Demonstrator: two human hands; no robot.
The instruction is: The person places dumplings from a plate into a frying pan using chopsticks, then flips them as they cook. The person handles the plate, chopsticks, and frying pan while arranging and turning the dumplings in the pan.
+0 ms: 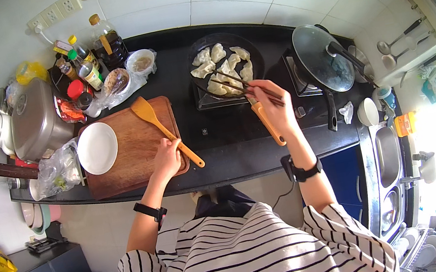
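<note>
My right hand [276, 104] holds a pair of dark chopsticks [230, 81], their tips among the dumplings [226, 74] in a dark frying pan [250, 38] on the left burner. The pan's orange handle [267, 123] points towards me, just under that hand. My left hand [168, 155] grips the handle of a wooden spatula [145, 111], whose blade lies over the top edge of a wooden cutting board [129, 140]. An empty white plate [97, 148] rests on the board's left part.
A lidded wok [323, 58] stands on the right burner. Behind the board are sauce bottles [110, 45], small bowls [141, 62] in plastic and a steel container [39, 119]. A white bowl [368, 112] sits by the sink [387, 155] at right; ladles [398, 41] hang above.
</note>
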